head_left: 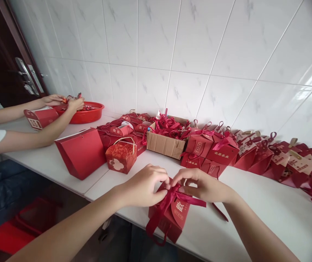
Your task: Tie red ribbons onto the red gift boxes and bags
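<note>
A red gift box with gold lettering stands at the near edge of the white table, right in front of me. Across its top runs a dark pink ribbon, knotted or looped, with one tail hanging down the front and another sticking out to the right. My left hand pinches the ribbon from the left, thumb and forefinger together. From the right, my right hand curls its fingers on the same knot. The fingertips hide the knot in part. A red cord handle hangs at the box's lower front.
A cardboard box full of ribbons stands by the wall, with stacked red boxes beside it and rows of gift bags at right. An orange-red box is left of me. A co-worker's hands hold wrapped items over a red basin.
</note>
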Demonstrator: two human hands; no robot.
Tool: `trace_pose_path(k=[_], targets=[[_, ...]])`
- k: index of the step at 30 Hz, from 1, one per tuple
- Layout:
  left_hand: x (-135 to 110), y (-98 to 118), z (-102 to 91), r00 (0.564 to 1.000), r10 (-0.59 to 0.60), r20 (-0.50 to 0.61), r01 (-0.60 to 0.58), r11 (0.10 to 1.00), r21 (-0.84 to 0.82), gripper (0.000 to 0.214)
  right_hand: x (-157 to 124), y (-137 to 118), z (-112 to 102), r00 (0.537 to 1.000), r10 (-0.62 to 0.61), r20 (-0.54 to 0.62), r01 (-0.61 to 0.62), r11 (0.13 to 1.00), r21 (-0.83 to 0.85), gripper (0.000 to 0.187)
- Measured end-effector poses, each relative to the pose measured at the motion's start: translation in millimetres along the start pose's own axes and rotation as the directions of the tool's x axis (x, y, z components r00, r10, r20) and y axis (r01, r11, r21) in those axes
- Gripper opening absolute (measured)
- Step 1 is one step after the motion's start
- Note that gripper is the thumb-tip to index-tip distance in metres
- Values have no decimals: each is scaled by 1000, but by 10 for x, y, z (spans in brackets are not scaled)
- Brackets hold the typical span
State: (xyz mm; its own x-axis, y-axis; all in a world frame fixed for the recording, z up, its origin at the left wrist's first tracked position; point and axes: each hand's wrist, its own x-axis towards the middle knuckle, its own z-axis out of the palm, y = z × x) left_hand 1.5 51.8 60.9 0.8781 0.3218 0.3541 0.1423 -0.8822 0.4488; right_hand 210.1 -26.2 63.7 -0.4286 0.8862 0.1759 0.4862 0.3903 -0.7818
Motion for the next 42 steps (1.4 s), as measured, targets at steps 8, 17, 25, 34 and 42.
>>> trace_pose_path(k=[8, 17, 25, 34, 42], targets=[[-4, 9, -47, 995, -66, 73, 70, 996, -48, 11, -34, 15, -9, 981, -113, 157, 157, 939, -307, 32], [6, -156, -109, 977, -155, 146, 165, 984, -59, 10, -66, 29, -24, 976, -65, 208, 136, 928, -347, 44], [33, -267, -21, 943, -167, 287, 271, 885, -378, 18, -35, 13, 11, 978, -112, 178, 151, 963, -221, 51], [39, -242, 74, 919, -291, 265, 387, 786, -481, 23, -4, 133, 32, 982, -138, 132, 152, 983, -99, 54], [-24, -188, 125, 918, -363, 161, 395, 799, -453, 19, -8, 107, 29, 987, -101, 123, 115, 988, -108, 53]])
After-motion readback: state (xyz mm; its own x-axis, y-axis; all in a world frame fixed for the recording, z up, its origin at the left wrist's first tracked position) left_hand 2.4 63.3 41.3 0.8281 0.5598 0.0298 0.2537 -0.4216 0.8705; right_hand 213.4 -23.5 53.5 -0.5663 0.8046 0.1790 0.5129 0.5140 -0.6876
